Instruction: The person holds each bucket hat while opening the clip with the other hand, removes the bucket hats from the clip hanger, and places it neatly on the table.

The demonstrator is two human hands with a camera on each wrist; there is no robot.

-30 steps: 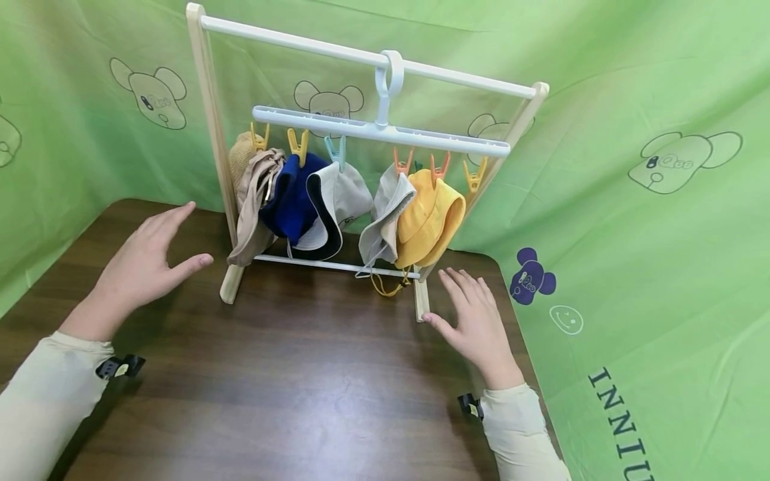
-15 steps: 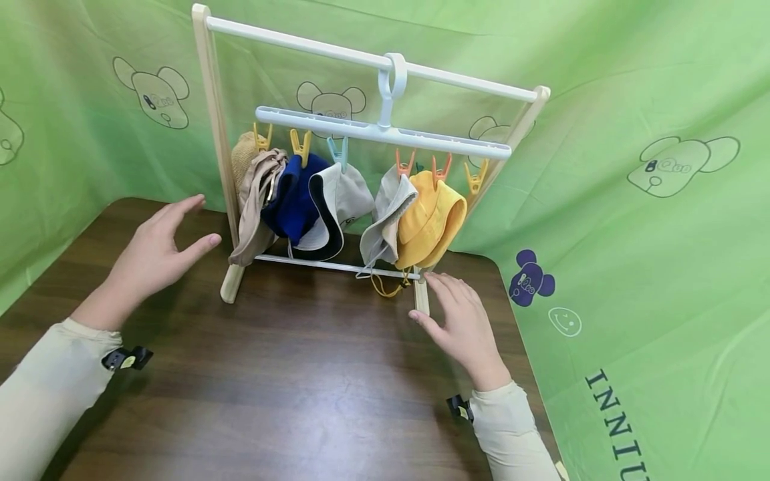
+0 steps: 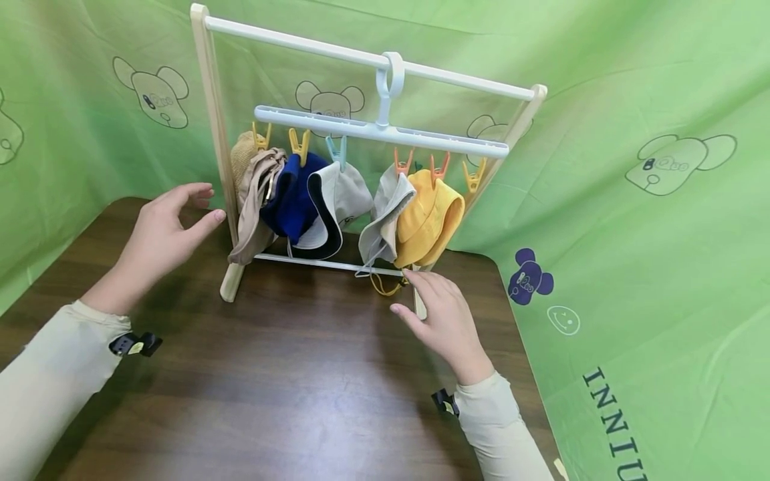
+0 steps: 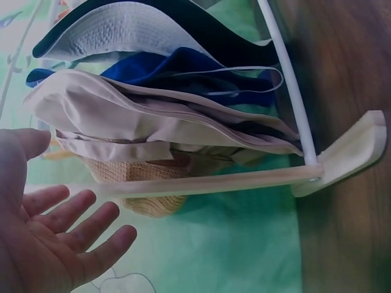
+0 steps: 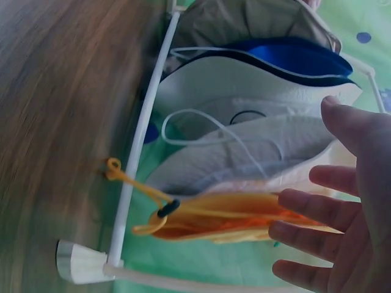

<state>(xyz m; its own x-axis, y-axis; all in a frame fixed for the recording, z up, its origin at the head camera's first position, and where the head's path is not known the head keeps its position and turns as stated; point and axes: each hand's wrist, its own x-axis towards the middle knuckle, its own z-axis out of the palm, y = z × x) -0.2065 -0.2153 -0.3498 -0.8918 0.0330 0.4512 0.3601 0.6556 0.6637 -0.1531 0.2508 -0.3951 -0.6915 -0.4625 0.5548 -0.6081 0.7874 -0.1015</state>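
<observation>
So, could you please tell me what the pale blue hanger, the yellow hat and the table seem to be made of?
Pale blue hanger: probably plastic, satin, from its even colour and moulded shape.
Yellow hat: apparently cloth, matte, with soft folds.
Table: wood or wood-look laminate, slightly glossy, showing grain and glare.

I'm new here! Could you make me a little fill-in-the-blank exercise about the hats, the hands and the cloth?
1. The blue hat hangs from a ____ clip.
2. The hand nearer the yellow hat is the person's ____ one.
3. The left hand is holding ____.
4. The main colour of the cloth is ____.

Missing words: yellow; right; nothing; green.
</observation>
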